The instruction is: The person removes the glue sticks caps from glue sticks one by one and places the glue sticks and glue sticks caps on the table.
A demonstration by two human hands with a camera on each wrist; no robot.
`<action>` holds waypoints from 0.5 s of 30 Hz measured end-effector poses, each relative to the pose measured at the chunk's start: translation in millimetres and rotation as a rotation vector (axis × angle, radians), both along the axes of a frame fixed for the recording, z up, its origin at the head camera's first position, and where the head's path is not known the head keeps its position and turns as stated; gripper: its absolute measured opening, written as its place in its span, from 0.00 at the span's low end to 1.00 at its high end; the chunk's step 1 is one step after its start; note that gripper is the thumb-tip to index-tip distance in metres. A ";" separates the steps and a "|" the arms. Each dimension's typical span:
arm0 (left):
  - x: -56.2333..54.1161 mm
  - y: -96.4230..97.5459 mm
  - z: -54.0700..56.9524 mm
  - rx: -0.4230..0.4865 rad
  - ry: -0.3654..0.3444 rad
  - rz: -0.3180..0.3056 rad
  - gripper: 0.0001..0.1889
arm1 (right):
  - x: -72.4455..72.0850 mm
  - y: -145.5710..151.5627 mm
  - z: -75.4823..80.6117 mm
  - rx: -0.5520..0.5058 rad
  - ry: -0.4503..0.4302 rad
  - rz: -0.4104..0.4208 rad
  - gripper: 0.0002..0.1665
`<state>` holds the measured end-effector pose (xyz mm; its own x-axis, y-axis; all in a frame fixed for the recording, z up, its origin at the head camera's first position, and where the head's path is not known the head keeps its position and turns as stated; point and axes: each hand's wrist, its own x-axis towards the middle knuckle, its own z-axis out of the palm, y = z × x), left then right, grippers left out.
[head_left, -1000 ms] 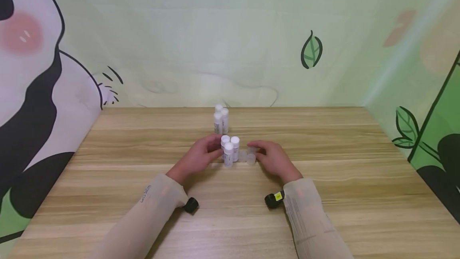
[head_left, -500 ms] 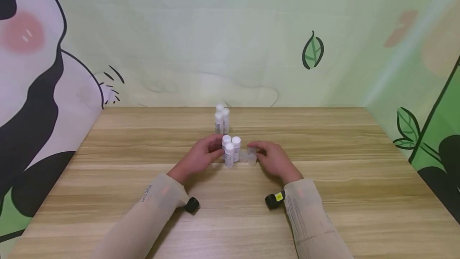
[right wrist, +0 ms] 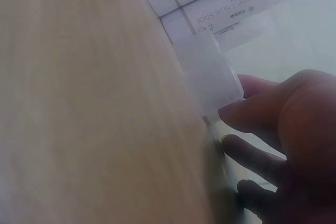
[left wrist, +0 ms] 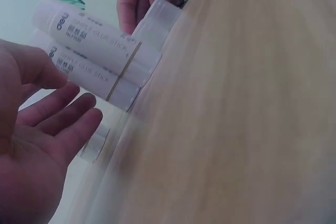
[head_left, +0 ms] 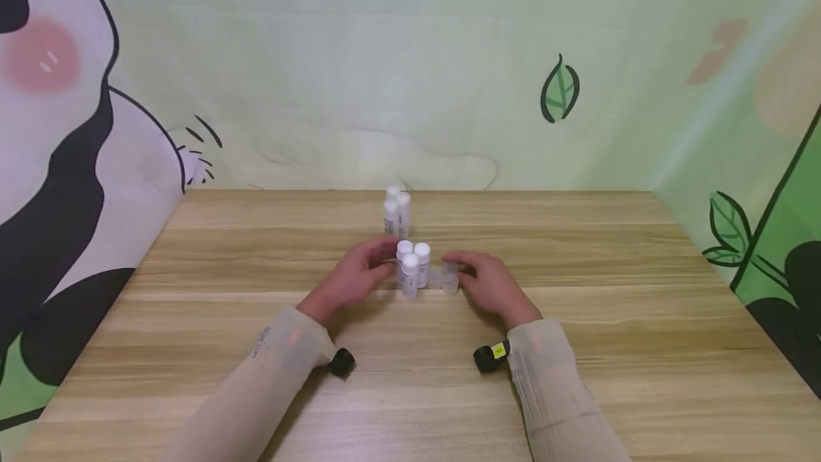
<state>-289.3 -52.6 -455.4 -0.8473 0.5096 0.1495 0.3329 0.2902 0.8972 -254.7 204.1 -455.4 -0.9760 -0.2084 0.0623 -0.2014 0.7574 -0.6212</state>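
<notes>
Three white glue sticks, bound by a rubber band, stand upright on the table. My left hand is at their left with fingers relaxed; its thumb tip overlaps a glue stick in the left wrist view, and a gap shows by the thumb in the head view. To the right of the bundle, translucent plastic caps stand in a small cluster touching it. My right hand pinches them between thumb and index finger, the thumb right at the near cap and its other fingers loosely bent.
Another group of three white glue sticks stands behind, near the table's back edge. The wooden table meets a printed cloth wall at the back. Black wrist cameras sit at both cuffs.
The left hand has eased slightly left, its thumb drawing away from the glue stick bundle. The right hand and the caps stay about where they were.
</notes>
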 end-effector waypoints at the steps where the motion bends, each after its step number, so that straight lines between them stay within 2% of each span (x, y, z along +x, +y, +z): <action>1: -1.4 -0.2 0.1 0.010 0.005 0.013 0.22 | 0.1 0.2 0.1 0.000 0.002 -0.002 0.20; 9: -16.4 -3.3 -1.3 0.089 0.015 0.182 0.18 | -0.5 0.5 -0.6 -0.018 -0.009 -0.014 0.20; 15: -25.6 -2.5 -1.6 0.115 0.026 0.321 0.15 | 0.1 -0.8 0.0 -0.032 -0.008 -0.025 0.19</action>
<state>-314.9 -55.1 -457.0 -0.9569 0.1959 0.2145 0.2644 0.2814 0.9224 -254.5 203.4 -455.3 -0.9813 -0.1824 0.0608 -0.1779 0.7415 -0.6470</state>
